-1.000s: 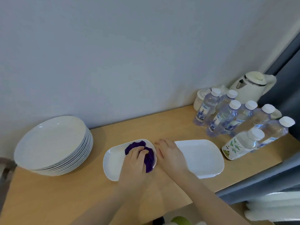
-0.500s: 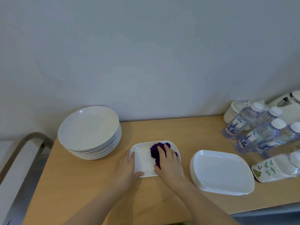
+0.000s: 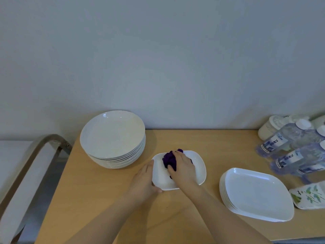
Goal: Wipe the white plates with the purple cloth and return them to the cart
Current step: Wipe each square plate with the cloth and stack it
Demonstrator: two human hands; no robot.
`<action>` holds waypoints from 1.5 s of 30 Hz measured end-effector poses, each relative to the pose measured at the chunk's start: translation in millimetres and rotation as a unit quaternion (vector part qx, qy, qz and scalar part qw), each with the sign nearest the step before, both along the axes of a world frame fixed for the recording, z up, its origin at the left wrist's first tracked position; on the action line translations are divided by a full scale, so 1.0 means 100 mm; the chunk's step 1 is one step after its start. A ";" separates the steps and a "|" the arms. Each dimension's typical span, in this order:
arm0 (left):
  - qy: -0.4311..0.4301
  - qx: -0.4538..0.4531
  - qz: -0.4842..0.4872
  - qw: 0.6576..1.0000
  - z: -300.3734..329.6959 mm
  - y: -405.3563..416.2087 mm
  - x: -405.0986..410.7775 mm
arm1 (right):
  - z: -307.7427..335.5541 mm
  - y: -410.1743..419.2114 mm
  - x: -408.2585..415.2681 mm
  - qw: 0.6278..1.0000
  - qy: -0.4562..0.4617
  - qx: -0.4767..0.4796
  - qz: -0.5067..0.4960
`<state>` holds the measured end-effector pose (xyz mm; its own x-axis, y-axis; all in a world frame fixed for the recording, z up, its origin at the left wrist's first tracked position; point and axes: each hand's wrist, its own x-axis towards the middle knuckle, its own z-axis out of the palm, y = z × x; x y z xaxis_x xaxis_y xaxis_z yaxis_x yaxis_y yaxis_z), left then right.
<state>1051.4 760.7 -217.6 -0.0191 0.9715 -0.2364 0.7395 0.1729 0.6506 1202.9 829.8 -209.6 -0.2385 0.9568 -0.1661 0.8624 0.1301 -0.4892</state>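
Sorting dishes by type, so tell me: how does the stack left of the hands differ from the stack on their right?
The left stack holds round, deep plates; the right stack holds flat, rounded-rectangular ones. The left stack stands taller. Both are white and rest on the wooden table.

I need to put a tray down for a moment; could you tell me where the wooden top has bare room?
Bare wood runs along the near edge of the wooden top, left of the left hand, and along the wall between the round plate stack and the water bottles. The right end is crowded: bottles beside the rectangular plate stack.
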 end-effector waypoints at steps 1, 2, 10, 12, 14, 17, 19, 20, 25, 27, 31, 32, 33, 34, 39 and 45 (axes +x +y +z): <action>-0.005 0.010 0.001 1.000 0.00 0.01 0.00 | -0.01 -0.01 -0.05 1.000 -0.011 0.001 0.018; -0.009 0.017 0.003 1.000 0.01 0.02 -0.01 | -0.02 -0.03 -0.10 0.999 -0.021 0.004 0.036; 0.068 -0.001 -0.003 0.998 -0.03 0.06 -0.02 | -0.05 -0.20 -0.16 0.986 -0.019 0.039 0.159; 0.096 -0.021 -0.010 0.995 -0.05 0.08 -0.02 | -0.04 -0.19 -0.07 0.984 -0.020 0.034 0.174; 0.105 -0.032 -0.016 0.994 -0.07 0.09 -0.03 | -0.03 -0.17 0.02 0.983 -0.025 0.025 0.180; 0.096 -0.026 -0.017 0.995 -0.08 0.08 -0.06 | -0.02 -0.14 0.18 0.986 -0.038 0.017 0.160; 0.090 -0.016 -0.014 0.996 -0.09 0.08 -0.06 | 0.00 -0.09 0.29 0.990 -0.051 0.012 0.132; 0.093 -0.014 -0.014 0.995 -0.08 0.08 -0.06 | 0.00 -0.07 0.33 0.991 -0.063 0.013 0.113; 0.103 -0.021 -0.008 0.994 -0.08 0.08 -0.06 | 0.01 0.01 0.43 0.996 -0.057 0.019 -0.064; 0.102 -0.027 -0.006 0.994 -0.08 0.08 -0.06 | 0.01 0.06 0.37 0.992 -0.044 0.013 -0.114; 0.096 -0.041 0.009 0.995 -0.07 0.10 -0.05 | 0.04 0.14 0.16 0.989 -0.015 0.000 -0.144; 0.093 -0.041 0.014 0.995 -0.07 0.10 -0.04 | 0.05 0.15 0.11 0.991 -0.012 -0.002 -0.134; 0.090 -0.040 0.018 0.995 -0.07 0.11 -0.04 | 0.05 0.15 0.05 0.993 -0.016 -0.003 -0.118; 0.087 -0.041 0.021 0.995 -0.06 0.11 -0.03 | 0.06 0.15 0.00 0.995 -0.025 -0.003 -0.100; 0.087 -0.033 0.030 0.995 -0.04 0.12 -0.01 | 0.04 0.01 -0.23 0.998 -0.050 0.019 0.017; 0.065 -0.032 0.039 0.997 0.02 0.14 0.02 | 0.03 -0.01 -0.24 0.991 -0.039 0.037 0.122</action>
